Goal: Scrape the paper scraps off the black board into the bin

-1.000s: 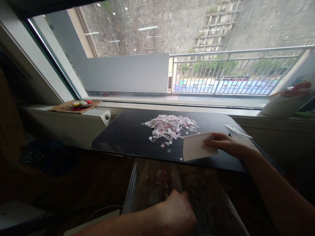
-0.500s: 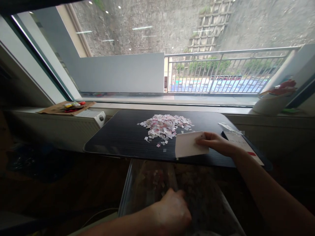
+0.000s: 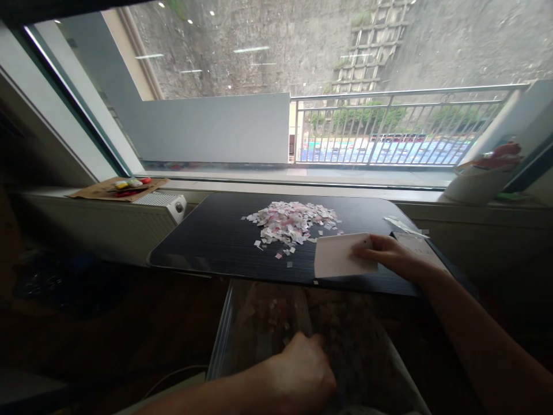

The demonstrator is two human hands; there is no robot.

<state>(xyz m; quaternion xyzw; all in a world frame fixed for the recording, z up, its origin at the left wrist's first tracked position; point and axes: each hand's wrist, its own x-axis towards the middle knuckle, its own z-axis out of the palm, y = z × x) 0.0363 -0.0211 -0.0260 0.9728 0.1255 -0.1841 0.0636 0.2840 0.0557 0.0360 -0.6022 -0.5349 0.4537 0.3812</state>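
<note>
A heap of small pink and white paper scraps [image 3: 291, 223] lies on a dark table top [image 3: 216, 236] by the window. My right hand [image 3: 389, 255] grips a flat white card [image 3: 339, 256] standing on the table just right of the heap, near the front edge. Below the table's front edge my left hand [image 3: 305, 374] is closed on the rim of a clear plastic bin [image 3: 259, 323] that holds some scraps.
A white sheet with a red mark [image 3: 417, 245] lies at the table's right end. On the sill stand a white pot [image 3: 475, 181] at right and a brown cardboard piece with small coloured items [image 3: 118, 187] at left, above a white radiator [image 3: 166, 202].
My right hand with the card first slid left toward the heap, then shifted back a little to the right. My left hand has stayed on the bin.
</note>
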